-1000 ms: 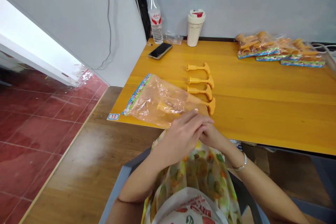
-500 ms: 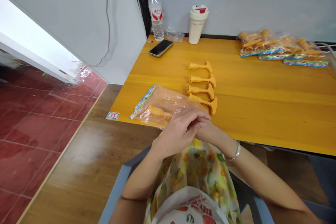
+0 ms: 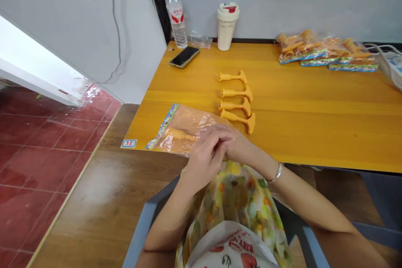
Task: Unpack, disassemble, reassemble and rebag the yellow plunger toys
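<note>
At the near left corner of the wooden table (image 3: 314, 113), beside the label marked 33 (image 3: 128, 143), lies a clear plastic bag (image 3: 191, 115) with its patterned strip (image 3: 163, 124) facing left. Inside, toward the near side, one orange T-handled plastic piece (image 3: 179, 134) shows its shaft; its other end is covered by the hands. The step in hand looks like a pause over this partly filled bag. Whether its mouth is open or sealed, I cannot tell.

Next to the right comes the left hand (image 3: 202, 157), its forearm slanting up from the lower left, wrist bent inward and fingers curled over the other hand. The right hand (image 3: 237, 142) meets it from the opposite side, its forearm crossing low past the table edge, a silver bracelet (image 3: 278, 170) at the wrist. The fingers overlap and hide one another, so I cannot tell whether either hand pinches the bag's film or holds anything.

Just beyond, four loose T-handled pieces (image 3: 235, 92) lie in a column, crossbars to the right, the nearest close to the bag. Handling any of them would, I judge, call for parting the hands first. Far right, filled bags (image 3: 303, 48) lie overlapping against the partition.
</note>
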A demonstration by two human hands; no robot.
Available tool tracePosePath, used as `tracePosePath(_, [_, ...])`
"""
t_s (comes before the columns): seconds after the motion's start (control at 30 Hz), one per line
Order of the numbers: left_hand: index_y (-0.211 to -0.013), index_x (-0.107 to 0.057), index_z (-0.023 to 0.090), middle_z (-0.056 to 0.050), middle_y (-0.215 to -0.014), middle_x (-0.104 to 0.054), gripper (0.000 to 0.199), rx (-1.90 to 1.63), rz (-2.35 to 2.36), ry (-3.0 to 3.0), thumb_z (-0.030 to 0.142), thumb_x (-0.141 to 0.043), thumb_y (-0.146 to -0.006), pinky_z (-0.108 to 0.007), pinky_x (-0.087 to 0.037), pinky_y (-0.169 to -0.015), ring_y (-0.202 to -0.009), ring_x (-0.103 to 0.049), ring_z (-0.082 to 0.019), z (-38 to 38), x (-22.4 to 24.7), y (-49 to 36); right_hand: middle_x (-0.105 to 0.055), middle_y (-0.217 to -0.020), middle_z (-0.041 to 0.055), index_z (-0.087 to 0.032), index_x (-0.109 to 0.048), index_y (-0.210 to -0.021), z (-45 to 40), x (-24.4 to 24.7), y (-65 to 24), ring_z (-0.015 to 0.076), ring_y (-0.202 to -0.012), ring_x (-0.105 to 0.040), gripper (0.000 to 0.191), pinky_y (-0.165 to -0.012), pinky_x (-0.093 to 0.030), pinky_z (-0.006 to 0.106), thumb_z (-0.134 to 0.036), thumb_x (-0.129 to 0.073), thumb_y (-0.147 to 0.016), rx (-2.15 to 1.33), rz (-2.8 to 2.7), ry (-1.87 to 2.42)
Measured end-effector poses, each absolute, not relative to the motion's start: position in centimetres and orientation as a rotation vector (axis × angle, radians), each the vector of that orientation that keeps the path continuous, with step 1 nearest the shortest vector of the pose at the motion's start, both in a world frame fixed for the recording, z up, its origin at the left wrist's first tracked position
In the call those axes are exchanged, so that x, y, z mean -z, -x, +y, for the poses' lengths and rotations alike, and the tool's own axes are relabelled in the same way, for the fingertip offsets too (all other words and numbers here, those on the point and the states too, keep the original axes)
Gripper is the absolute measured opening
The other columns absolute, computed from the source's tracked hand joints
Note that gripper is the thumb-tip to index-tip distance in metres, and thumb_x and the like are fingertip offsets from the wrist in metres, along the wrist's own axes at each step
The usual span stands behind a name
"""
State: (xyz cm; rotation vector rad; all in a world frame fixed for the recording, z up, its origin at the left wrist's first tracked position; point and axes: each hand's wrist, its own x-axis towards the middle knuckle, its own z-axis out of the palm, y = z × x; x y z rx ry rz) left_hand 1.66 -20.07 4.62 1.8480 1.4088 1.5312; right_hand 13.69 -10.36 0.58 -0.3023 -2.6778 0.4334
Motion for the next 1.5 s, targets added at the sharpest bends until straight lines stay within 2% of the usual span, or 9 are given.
tracePosePath(0.2, [-0.106,-0.063,0.022,-0.001,-0.092,-0.065,0.014,-1.595,1.569,-1.777,0.013,-0.060,-0.096,-0.025,-0.052,-0.074,-0.083,-0.062,-0.012,-21.8,-4.3,-1.1,-0.077,-0.106,0.0077,-0.021,-0.071,-0.113,-10.9,-2.2,-19.2,0.0195,-0.097,-0.071,0.020,-0.082,-0.058,0.034,-0.026,-0.054,-0.103,-0.336,-2.495,0.289])
tracePosePath(0.3, [-0.118,-0.060,0.023,-0.001,-0.094,-0.062,0.023,-1.578,1.657,-1.832,0.017,-0.062,-0.095,-0.025,-0.052,-0.071,-0.081,-0.060,-0.013,-22.6,-4.0,-1.3,-0.075,-0.118,0.0107,-0.022,-0.070,-0.120,-9.7,-1.9,-22.3,0.0218,-0.105,-0.070,0.024,-0.090,-0.057,0.039,-0.023,-0.054,-0.102,-0.274,-2.419,0.603])
tracePosePath(0.43, [-0.136,-0.049,0.023,-0.010,-0.115,-0.061,0.047,-1.446,1.848,-1.994,0.024,-0.069,-0.093,-0.035,-0.054,-0.086,-0.105,-0.060,-0.021,-23.9,-3.0,-2.0,-0.063,-0.143,0.0150,-0.022,-0.062,-0.139,-7.7,-1.1,-24.9,0.0299,-0.118,-0.063,0.041,-0.099,-0.054,0.053,-0.033,-0.060,-0.099,-0.196,-2.536,0.837])
tracePosePath(0.53, [-0.139,-0.047,0.022,-0.015,-0.124,-0.059,0.054,-1.281,2.026,-2.130,0.028,-0.071,-0.091,-0.045,-0.049,-0.097,-0.115,-0.057,-0.028,-24.8,-2.0,-2.6,-0.060,-0.145,0.0142,-0.025,-0.065,-0.135,-7.4,-1.0,-25.4,0.0303,-0.117,-0.063,0.038,-0.099,-0.054,0.055,-0.036,-0.061,-0.099,-0.216,-2.629,0.835])
tracePosePath(0.7, [-0.122,-0.057,0.020,-0.017,-0.130,-0.060,0.032,-1.085,2.211,-2.195,0.024,-0.067,-0.092,-0.052,-0.043,-0.101,-0.125,-0.055,-0.035,-25.4,-0.6,-3.0,-0.066,-0.131,0.0134,-0.025,-0.074,-0.110,-8.1,-1.6,-25.2,0.0276,-0.113,-0.068,0.023,-0.094,-0.058,0.046,-0.036,-0.056,-0.101,-0.268,-2.679,0.813])
tracePosePath(0.83, [-0.104,-0.060,0.022,-0.013,-0.130,-0.064,0.011,-1.204,2.165,-2.134,0.017,-0.060,-0.094,-0.053,-0.040,-0.110,-0.136,-0.053,-0.032,-24.7,-0.1,-2.9,-0.069,-0.123,0.0118,-0.026,-0.073,-0.104,-9.2,-1.9,-26.2,0.0255,-0.103,-0.072,0.021,-0.085,-0.059,0.040,-0.038,-0.056,-0.101,-0.401,-2.612,0.830])
tracePosePath(1.13, [-0.103,-0.060,0.019,-0.011,-0.122,-0.070,0.010,-1.542,2.016,-2.000,0.012,-0.058,-0.095,-0.052,-0.039,-0.120,-0.135,-0.059,-0.025,-23.2,-1.4,-3.0,-0.069,-0.121,0.0108,-0.026,-0.072,-0.105,-14.2,-5.3,-27.4,0.0222,-0.108,-0.070,0.016,-0.088,-0.058,0.035,-0.035,-0.059,-0.100,-0.742,-2.569,0.668])
tracePosePath(1.27, [-0.106,-0.059,0.019,-0.012,-0.121,-0.070,0.014,-1.581,1.970,-1.992,0.009,-0.055,-0.097,-0.050,-0.043,-0.120,-0.131,-0.063,-0.023,-23.1,-1.9,-3.3,-0.070,-0.120,0.0108,-0.025,-0.073,-0.106,-14.7,-5.5,-24.7,0.0212,-0.105,-0.071,0.021,-0.087,-0.058,0.034,-0.039,-0.058,-0.101,-0.681,-2.623,0.552])
tracePosePath(1.5, [-0.111,-0.059,0.021,-0.009,-0.125,-0.071,0.019,-1.529,1.893,-2.046,0.009,-0.052,-0.099,-0.052,-0.045,-0.120,-0.134,-0.061,-0.021,-24.4,-2.0,-4.1,-0.068,-0.128,0.0169,-0.021,-0.069,-0.115,-13.1,-3.1,-18.9,0.0277,-0.114,-0.068,0.026,-0.093,-0.060,0.044,-0.034,-0.050,-0.104,-0.370,-2.622,0.427])
